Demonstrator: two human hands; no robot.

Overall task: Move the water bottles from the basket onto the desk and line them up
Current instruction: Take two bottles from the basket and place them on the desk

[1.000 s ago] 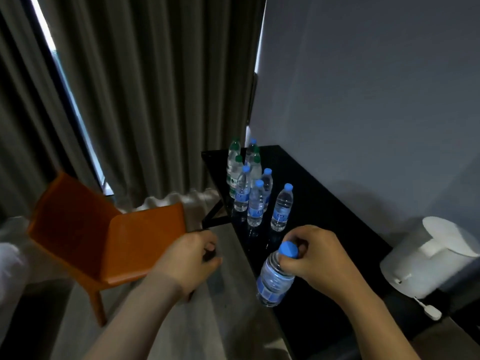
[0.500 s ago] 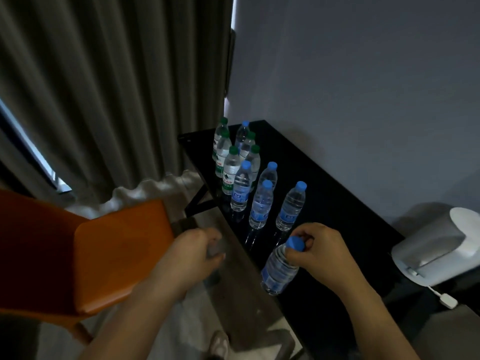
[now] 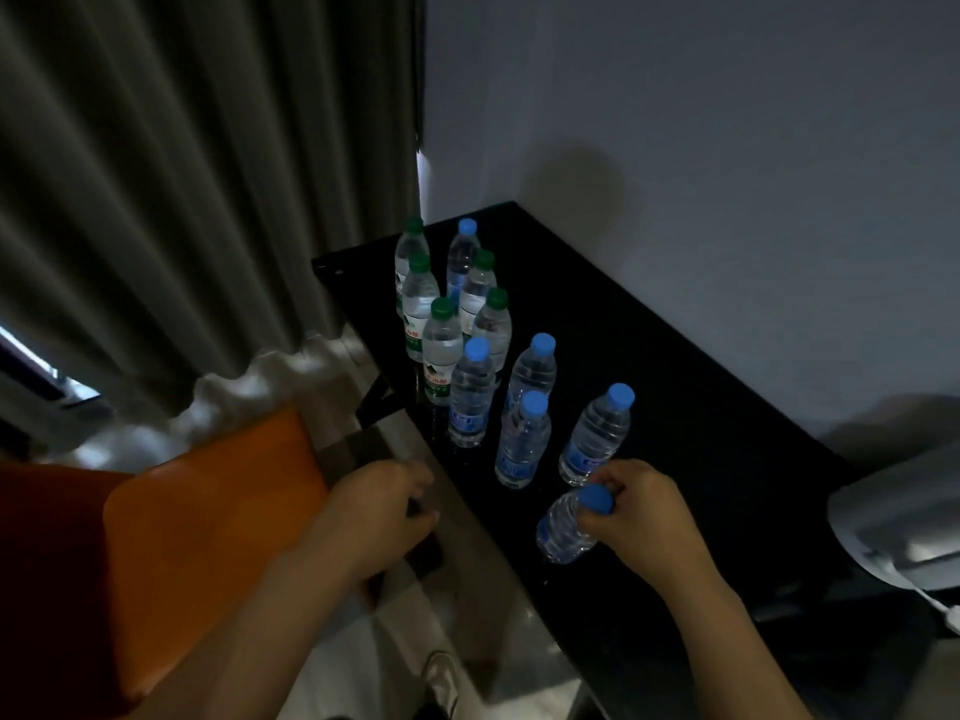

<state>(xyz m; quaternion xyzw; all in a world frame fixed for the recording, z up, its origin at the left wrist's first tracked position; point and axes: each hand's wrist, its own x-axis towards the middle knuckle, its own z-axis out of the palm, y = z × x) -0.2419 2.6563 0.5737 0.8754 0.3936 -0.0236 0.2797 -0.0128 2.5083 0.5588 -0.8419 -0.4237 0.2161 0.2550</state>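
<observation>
Right hand (image 3: 641, 517): grasping a blue-capped bottle (image 3: 563, 530) at the neck, fingers curled round it just under the cap. The bottle is tilted, with the cap up toward the hand and the base low over the near left part of the black bench (image 3: 727, 418). I cannot tell whether the base touches the surface.

Left hand (image 3: 376, 511): off the bench to its left and above the floor, fingers curled inward. A dark shape lies under the knuckles. I cannot tell whether the hand holds it.

On the bench, upright:
- Five standing blue-capped bottles (image 3: 522, 441). Four are in a loose cluster just beyond the right hand, the nearest of them just beside its knuckles. The fifth is far back among the green ones.
- Five green-capped bottles (image 3: 442, 350), packed close in two short rows toward the far left corner, with red and green labels.

The clusters are staggered, not one straight line.

Surroundings: orange chair (image 3: 208, 522) at lower left, grey curtain (image 3: 208, 174) behind it, plain wall behind the bench. A white appliance (image 3: 898, 532) sits at the right edge of the frame, partly cut off. The light is dim.
</observation>
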